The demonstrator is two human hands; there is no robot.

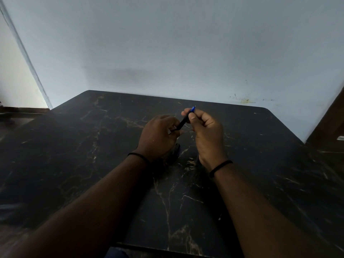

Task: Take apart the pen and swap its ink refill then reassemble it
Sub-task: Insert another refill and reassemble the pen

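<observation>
A slim dark pen (181, 124) with a blue tip section and a small metal point is held between both hands above the black marble table (111, 146). My left hand (158, 136) grips the lower end of the barrel. Around the blue tip end my right hand (204, 127) pinches with thumb and fingers. The pen slants up to the right. A dark blue object (176, 149), perhaps a pen part, lies on the table just under my left hand, mostly hidden.
The table reaches back to a pale blue wall (186, 43). A brown wooden piece (331, 123) stands at the right edge. A black band sits on each wrist.
</observation>
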